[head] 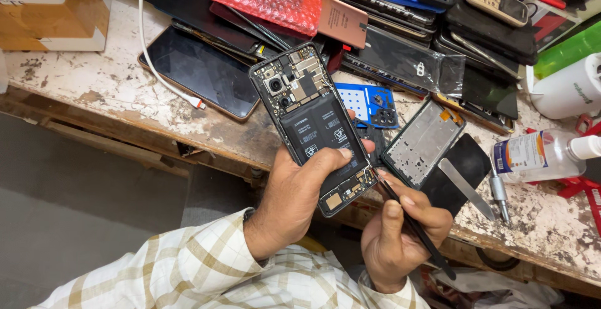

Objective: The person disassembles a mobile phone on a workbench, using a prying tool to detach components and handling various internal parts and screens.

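My left hand [300, 190] grips an opened smartphone [313, 124], back cover off, battery and circuit board showing, held above the edge of the worn surface [106, 83]. My right hand [400, 234] is closed around a thin black tool [410, 221], its tip touching the phone's lower corner. A bare phone frame [422, 143] and a metal spatula [466, 187] lie just beside.

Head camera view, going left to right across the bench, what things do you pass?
Cardboard box → white cable → dark tablet → opened phone held in the left hand → right hand with a thin black tool → bare phone frame → metal spatula → clear bottle.
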### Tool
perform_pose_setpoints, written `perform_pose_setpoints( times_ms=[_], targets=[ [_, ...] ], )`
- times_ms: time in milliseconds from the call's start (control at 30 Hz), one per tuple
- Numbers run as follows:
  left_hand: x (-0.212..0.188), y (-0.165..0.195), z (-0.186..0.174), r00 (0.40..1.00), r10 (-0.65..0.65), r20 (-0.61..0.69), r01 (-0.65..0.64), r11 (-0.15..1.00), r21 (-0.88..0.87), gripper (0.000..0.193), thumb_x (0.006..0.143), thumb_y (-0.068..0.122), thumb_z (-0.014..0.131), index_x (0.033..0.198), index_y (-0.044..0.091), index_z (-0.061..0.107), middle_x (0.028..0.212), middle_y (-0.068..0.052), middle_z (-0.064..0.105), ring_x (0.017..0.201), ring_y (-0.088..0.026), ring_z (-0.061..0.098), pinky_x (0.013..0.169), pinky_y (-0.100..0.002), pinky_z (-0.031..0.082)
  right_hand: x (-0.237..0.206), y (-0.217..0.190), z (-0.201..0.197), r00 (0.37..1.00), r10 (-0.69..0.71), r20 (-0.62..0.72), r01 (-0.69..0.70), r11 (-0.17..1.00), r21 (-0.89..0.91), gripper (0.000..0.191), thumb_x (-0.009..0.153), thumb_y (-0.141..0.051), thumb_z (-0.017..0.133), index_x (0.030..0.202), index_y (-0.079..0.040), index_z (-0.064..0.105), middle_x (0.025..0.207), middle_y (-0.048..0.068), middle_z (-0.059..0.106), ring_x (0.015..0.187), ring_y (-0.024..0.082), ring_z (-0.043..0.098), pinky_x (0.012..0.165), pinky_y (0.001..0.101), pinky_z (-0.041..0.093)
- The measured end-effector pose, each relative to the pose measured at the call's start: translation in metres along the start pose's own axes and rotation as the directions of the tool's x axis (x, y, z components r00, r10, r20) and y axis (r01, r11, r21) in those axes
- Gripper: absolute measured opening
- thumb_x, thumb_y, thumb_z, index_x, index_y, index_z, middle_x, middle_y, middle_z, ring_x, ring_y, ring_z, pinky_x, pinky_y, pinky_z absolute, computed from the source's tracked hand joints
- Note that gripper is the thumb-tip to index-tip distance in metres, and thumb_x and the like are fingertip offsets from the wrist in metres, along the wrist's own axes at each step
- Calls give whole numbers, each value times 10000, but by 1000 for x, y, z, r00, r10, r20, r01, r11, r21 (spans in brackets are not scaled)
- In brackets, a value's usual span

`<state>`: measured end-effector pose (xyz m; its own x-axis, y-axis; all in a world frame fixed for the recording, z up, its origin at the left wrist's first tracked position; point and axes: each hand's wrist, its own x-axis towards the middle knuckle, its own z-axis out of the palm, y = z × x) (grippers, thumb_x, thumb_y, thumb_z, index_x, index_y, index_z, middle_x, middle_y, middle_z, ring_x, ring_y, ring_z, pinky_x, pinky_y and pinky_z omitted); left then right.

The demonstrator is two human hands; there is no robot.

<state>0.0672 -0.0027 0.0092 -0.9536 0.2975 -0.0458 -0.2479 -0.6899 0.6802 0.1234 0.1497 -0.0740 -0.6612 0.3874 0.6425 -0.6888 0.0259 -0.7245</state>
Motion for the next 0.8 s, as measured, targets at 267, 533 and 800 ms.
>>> perform_pose_setpoints(
  times_ms=[267,533,800],
  targets=[
    [-2,1,2,1000,13,-12,-13,1000,-25,311,944,11,554,1229,-91,624,1105,-163,746,923,-182,727,817,-310,614,-3,0,-2,998,61,-21,-59,995,79,191,1084,34,583,1198,-47,452,1133,251,673,1168,313,700,1120,428,547],
    [-1,1,2,1000,-5,-7,4,997,-73,359,916,4,538,1270,-36,581,1099,-161,741,910,-188,733,812,-314,618,-4,-2,1,1000,-3,-18,3,1000,-13,198,1097,22,585,1214,-54,444,1145,265,670,1156,314,706,1121,429,560],
    [0,0,1,1000,9,-5,-9,997,-75,370,937,-8,539,1299,-79,557,1116,-205,733,964,-212,726,861,-337,608,-1,2,11,975,-220,37,222,945,-241,230,1044,31,609,1170,-36,429,1164,283,634,1108,357,711,1034,458,615]
  ],
)
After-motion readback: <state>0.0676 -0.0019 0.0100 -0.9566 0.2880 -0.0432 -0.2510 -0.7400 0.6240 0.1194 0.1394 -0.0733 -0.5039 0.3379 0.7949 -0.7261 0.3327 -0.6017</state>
